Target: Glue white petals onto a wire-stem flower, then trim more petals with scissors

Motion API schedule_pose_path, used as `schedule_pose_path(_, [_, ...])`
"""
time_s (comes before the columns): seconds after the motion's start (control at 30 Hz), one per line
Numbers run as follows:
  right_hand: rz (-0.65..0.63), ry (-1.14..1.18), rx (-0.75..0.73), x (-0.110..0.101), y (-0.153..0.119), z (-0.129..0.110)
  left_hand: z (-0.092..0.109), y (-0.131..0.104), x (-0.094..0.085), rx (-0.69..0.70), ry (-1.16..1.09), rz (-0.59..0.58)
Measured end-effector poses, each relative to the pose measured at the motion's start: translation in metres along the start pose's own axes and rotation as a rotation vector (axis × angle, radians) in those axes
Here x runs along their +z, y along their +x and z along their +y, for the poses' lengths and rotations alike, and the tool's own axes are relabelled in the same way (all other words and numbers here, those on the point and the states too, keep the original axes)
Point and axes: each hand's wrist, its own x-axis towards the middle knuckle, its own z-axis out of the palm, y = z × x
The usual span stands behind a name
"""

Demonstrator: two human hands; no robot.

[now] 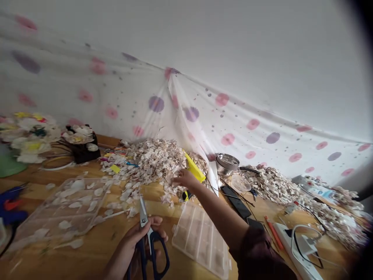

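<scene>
A pair of scissors [143, 221] with dark blue handles is in my left hand [140, 237], its blades together and pointing up and away. The fingers wrap around the pivot and upper handles. My right hand [182, 179] reaches to the near edge of a large heap of pale dried petals [154, 155]; its fingers are bent toward the petals, and whether something is between them is too small to tell. A yellow strip [194, 167] lies just behind the right wrist. Beneath the right forearm, a clear compartment box [201, 237] rests on the wooden table [110, 237].
Another clear tray [67, 206] with loose petals lies left. A blue glue gun [11, 206] sits at the far left, near artificial flowers [32, 136]. Right are a metal pot [227, 161], a phone [237, 204], a power strip [297, 249] with cables, and more petals [271, 184].
</scene>
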Motion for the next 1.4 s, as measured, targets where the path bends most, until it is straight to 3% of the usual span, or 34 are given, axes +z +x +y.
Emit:
schedule_pose_path(0.13, [0.144,-0.110,-0.053,-0.021,-0.008,-0.047,0.003,-0.030,-0.035,0.016,0.003,0.079])
schedule_pose_path(0.2, [0.191,-0.115,-0.115,-0.030,-0.034,-0.063,0.002,-0.041,-0.053,0.013,-0.003,0.123])
schedule_pose_path(0.27, [0.194,-0.097,-0.166,-0.027,-0.075,-0.064,-0.001,-0.049,-0.069,0.006,-0.011,0.124])
schedule_pose_path(0.37, [0.177,-0.095,-0.197,0.006,-0.148,-0.033,-0.006,-0.057,-0.084,-0.008,-0.013,0.100])
schedule_pose_path(0.47, [0.263,-0.145,-0.250,0.059,-0.214,0.020,-0.008,-0.062,-0.092,0.007,-0.026,0.061])
schedule_pose_path(0.57, [0.382,-0.275,-0.320,0.107,-0.260,0.064,-0.007,-0.069,-0.095,0.027,-0.036,0.002])
schedule_pose_path(0.63, [0.426,-0.392,-0.398,0.127,-0.280,0.081,-0.007,-0.074,-0.095,0.032,-0.019,-0.004])
schedule_pose_path(0.8, [0.450,-0.652,-0.628,0.141,-0.293,0.091,-0.006,-0.082,-0.089,0.072,0.067,-0.021])
schedule_pose_path(0.93, [0.452,-0.782,-0.686,0.144,-0.292,0.088,-0.008,-0.085,-0.088,0.121,0.091,-0.019])
schedule_pose_path(1.17, [0.437,-0.780,-0.610,0.149,-0.291,0.080,-0.010,-0.085,-0.090,0.148,0.120,-0.051])
schedule_pose_path(1.3, [0.453,-0.642,-0.488,0.147,-0.294,0.068,-0.013,-0.087,-0.088,0.205,0.090,-0.037])
schedule_pose_path(1.4, [0.424,-0.515,-0.434,0.158,-0.297,0.061,-0.019,-0.089,-0.087,0.296,0.118,-0.005])
